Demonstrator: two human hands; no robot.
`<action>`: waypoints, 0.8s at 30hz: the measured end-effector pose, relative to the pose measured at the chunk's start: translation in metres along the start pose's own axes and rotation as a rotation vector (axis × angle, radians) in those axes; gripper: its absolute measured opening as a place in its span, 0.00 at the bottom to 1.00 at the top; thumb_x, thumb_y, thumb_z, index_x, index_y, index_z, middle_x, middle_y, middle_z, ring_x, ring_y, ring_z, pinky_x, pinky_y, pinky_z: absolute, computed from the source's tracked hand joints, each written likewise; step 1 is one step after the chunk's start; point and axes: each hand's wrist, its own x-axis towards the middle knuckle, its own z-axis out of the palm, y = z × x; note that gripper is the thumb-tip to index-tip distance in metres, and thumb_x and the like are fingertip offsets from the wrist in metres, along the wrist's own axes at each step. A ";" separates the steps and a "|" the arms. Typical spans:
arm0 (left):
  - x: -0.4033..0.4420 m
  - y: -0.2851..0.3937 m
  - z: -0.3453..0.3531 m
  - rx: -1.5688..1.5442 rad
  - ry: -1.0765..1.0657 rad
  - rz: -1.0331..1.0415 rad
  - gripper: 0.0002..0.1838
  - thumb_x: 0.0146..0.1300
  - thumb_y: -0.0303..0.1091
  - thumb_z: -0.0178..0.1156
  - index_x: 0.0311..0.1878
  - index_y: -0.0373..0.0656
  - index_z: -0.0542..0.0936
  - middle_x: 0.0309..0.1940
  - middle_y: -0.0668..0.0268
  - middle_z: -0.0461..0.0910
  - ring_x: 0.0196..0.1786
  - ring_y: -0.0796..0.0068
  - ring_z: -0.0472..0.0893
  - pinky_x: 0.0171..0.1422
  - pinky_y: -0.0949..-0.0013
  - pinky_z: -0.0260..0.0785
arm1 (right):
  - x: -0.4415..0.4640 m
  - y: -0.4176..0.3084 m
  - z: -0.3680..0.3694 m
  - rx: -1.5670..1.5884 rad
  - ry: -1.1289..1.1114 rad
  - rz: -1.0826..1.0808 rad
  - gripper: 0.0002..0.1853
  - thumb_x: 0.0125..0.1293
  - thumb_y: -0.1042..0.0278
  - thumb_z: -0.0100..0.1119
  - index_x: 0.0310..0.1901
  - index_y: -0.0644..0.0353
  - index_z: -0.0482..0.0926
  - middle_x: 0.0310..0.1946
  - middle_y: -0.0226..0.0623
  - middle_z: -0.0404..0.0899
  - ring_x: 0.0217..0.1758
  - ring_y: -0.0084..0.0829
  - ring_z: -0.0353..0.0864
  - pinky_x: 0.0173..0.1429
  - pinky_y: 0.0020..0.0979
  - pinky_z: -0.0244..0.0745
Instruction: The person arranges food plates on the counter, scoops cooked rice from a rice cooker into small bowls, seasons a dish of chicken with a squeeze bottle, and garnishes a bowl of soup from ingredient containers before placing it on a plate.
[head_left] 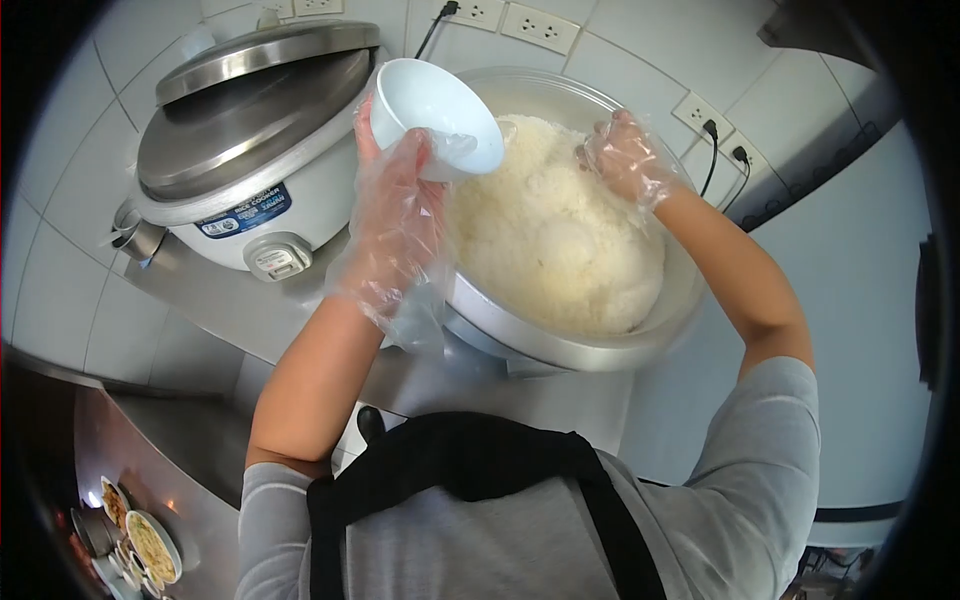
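Observation:
My left hand (398, 215), in a clear plastic glove, grips a small white bowl (425, 100). The bowl is tilted, and its inside, as far as it shows, holds nothing. Just right of it, a large round metal pot (590, 352) contains a big mound of cooked white rice (560, 250). Over the far right part of the rice is my right hand (628, 160), also gloved in clear plastic. Its fingers are curled closed at the edge of the mound; whatever they hold is hidden.
A large rice cooker (270, 160) with its lid on stands at left, a steel cup (135, 235) beside it. Outlets with plugged-in cords (712, 155) line the tiled wall. A pale appliance (800, 330) is at right. Dishes of food (150, 545) sit at lower left.

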 end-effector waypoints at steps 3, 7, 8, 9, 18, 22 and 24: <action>-0.001 -0.001 0.004 0.118 0.000 0.017 0.36 0.61 0.32 0.59 0.68 0.53 0.50 0.61 0.60 0.62 0.63 0.62 0.67 0.67 0.55 0.64 | -0.037 -0.028 -0.040 0.031 -0.054 -0.001 0.07 0.62 0.65 0.49 0.38 0.49 0.77 0.32 0.35 0.75 0.42 0.35 0.72 0.57 0.38 0.64; 0.000 0.000 0.007 0.184 -0.040 0.012 0.36 0.62 0.37 0.59 0.68 0.51 0.50 0.61 0.58 0.61 0.64 0.58 0.66 0.66 0.50 0.65 | -0.073 -0.058 -0.080 0.036 -0.098 -0.003 0.06 0.63 0.63 0.50 0.36 0.50 0.77 0.30 0.33 0.74 0.40 0.34 0.72 0.56 0.35 0.65; 0.001 -0.001 0.006 0.195 -0.044 0.014 0.36 0.62 0.38 0.59 0.68 0.51 0.50 0.61 0.57 0.61 0.64 0.57 0.66 0.66 0.49 0.65 | -0.080 -0.062 -0.083 0.039 -0.106 -0.002 0.06 0.63 0.63 0.51 0.35 0.50 0.77 0.30 0.32 0.74 0.39 0.34 0.72 0.56 0.34 0.65; 0.003 -0.003 0.005 0.206 -0.048 0.016 0.36 0.62 0.39 0.59 0.68 0.51 0.50 0.61 0.57 0.61 0.64 0.57 0.66 0.65 0.48 0.66 | -0.085 -0.067 -0.080 0.045 -0.124 -0.048 0.06 0.62 0.64 0.51 0.33 0.52 0.77 0.29 0.31 0.73 0.40 0.34 0.72 0.56 0.34 0.66; 0.012 0.008 -0.001 0.087 -0.121 -0.068 0.39 0.57 0.37 0.65 0.67 0.53 0.53 0.58 0.58 0.63 0.61 0.58 0.67 0.61 0.48 0.68 | -0.093 -0.071 -0.045 0.670 -0.174 0.039 0.07 0.60 0.69 0.53 0.33 0.65 0.75 0.42 0.40 0.78 0.41 0.41 0.73 0.54 0.34 0.71; 0.024 0.022 -0.011 0.279 -0.129 -0.162 0.37 0.62 0.53 0.58 0.66 0.43 0.56 0.61 0.54 0.63 0.63 0.52 0.67 0.63 0.43 0.65 | -0.064 -0.057 0.008 0.944 -0.565 0.113 0.20 0.61 0.67 0.55 0.55 0.61 0.74 0.52 0.41 0.76 0.54 0.35 0.76 0.63 0.38 0.66; 0.029 0.026 -0.007 0.346 -0.094 -0.245 0.38 0.62 0.55 0.58 0.66 0.41 0.58 0.61 0.53 0.65 0.64 0.52 0.67 0.63 0.43 0.65 | -0.068 -0.035 0.042 0.941 -0.426 -0.027 0.21 0.59 0.68 0.58 0.55 0.63 0.73 0.51 0.42 0.76 0.51 0.35 0.77 0.59 0.36 0.71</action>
